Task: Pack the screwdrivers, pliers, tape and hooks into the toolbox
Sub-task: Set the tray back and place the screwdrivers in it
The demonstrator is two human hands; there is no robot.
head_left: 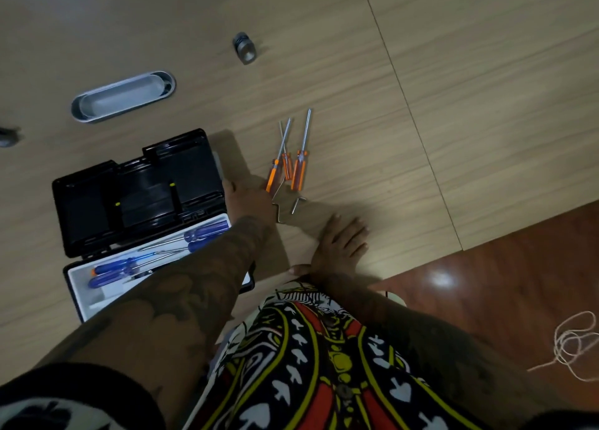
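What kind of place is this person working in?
Probably an office or meeting room, though I can't be sure: a pale wood-grain table built of joined panels, an oval metal cable port set into it, and a glossy reddish-brown floor beside it.

Dim, warm indoor light. Your arms and the toolbox lid [136,183] cast soft shadows across the tabletop [453,73]. A bright glare patch sits on the glossy floor [440,279]. Wide-angle distortion bends the seams; edges darken, and detail is soft throughout.
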